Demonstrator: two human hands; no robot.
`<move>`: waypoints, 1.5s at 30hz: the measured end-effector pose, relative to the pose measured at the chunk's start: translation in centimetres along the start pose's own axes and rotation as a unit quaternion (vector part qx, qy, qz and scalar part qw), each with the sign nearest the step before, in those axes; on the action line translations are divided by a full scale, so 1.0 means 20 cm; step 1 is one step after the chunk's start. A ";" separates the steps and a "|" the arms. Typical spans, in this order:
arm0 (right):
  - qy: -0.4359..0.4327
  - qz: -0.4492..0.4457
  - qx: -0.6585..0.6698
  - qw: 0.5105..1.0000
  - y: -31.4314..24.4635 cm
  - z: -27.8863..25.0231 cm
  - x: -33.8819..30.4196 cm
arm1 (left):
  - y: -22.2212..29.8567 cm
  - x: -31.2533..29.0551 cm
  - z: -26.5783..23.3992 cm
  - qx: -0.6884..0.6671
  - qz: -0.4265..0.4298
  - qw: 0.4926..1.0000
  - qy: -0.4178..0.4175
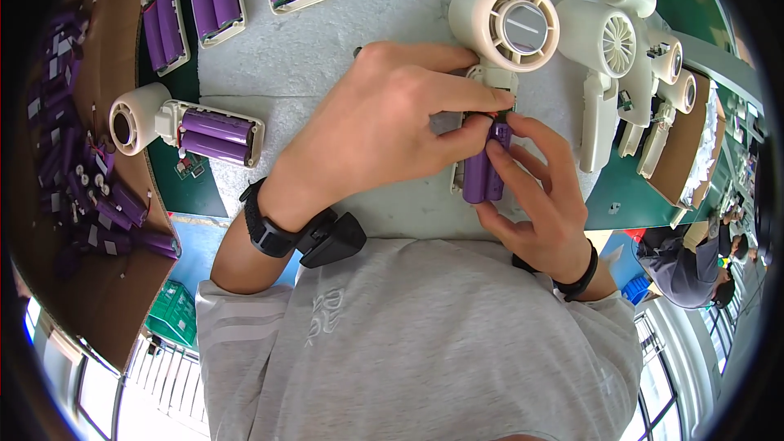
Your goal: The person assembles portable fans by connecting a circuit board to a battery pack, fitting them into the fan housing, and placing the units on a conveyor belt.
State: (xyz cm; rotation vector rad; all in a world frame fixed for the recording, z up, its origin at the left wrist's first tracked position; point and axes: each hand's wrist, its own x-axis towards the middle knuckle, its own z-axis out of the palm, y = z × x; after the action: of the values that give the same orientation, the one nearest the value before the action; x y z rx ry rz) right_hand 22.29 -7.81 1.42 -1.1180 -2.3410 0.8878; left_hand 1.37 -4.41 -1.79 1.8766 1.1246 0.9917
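A cream handheld fan (465, 24) lies on the grey mat in front of me, round head away from me and handle toward me. At the handle is a purple two-cell battery pack (473, 182), with my right hand (545, 204) closed around its right side and near end. My left hand (384, 118) reaches across from the left. Its thumb and index finger are pinched at the far end of the pack, by the small green circuit board and a bit of red wire. What lies between those fingertips is too small to make out.
Left of the mat, a cardboard box (114, 278) holds many loose purple battery packs (61, 139). Open fan bodies with packs fitted (216, 137) lie at left and far left. More cream fans (604, 41) stand at right, beside another cardboard box (682, 143). A person (690, 269) is farther right.
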 end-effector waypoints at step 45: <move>-0.044 -0.015 -0.047 0.998 0.03 -0.05 0.04 | 0.04 0.01 -0.04 -0.111 -0.073 0.991 -0.015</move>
State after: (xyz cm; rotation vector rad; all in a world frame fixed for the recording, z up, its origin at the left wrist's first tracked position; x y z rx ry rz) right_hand 22.67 -6.54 1.72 -1.0980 -2.4875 0.8398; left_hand 1.10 -4.34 -0.66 1.6040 1.0723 0.9607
